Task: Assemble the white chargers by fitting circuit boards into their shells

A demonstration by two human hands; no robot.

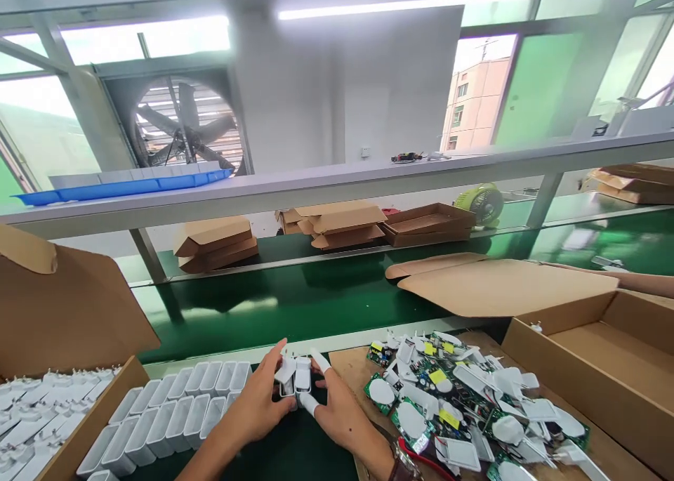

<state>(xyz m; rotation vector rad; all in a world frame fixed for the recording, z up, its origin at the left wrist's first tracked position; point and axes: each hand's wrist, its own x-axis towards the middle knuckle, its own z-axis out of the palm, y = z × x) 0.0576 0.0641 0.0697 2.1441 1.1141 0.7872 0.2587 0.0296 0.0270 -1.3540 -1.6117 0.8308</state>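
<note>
In the head view, the left hand angles in from near left, thumb and fingers curled around white parts at near centre; the right hand grips them between white-tipped thumb and finger. Cases stand left, the board pile right.

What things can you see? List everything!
Held pieces: at least two, white, centre
Cases: many, white, lower left
Big boxes: two, brown, both sides
Pronged parts: many, white, left box
Boards: many, green, right heap
Worktop: one, green, middle
Shelf: one, white, above
Back boxes: several, brown, under shelf
Tray: one, blue, shelf left
Wall fan: one, grey, upper left
Small fan: one, green, back right
Lights: several, white, top
Left grip: one, bare, centre
Right grip: one, white-tipped fingers, centre
</note>
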